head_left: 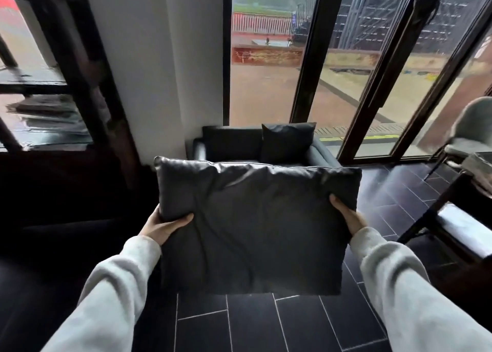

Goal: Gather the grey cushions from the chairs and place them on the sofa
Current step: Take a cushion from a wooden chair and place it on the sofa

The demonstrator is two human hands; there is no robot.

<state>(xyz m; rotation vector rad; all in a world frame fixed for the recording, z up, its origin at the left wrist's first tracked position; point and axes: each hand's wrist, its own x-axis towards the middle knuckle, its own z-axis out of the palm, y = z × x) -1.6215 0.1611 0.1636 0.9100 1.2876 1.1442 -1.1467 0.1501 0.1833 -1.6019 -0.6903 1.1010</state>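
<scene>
I hold a large dark grey cushion out in front of me, above the floor. My left hand grips its left edge and my right hand grips its right edge. Straight ahead, against the window, stands a dark sofa, its seat mostly hidden behind the held cushion. A second dark grey cushion leans upright against the sofa's back on the right side.
A dark wooden shelf unit with stacked papers fills the left. A white wall column stands beside the sofa. A grey chair and a dark table sit at the right. Dark floor tiles lie below.
</scene>
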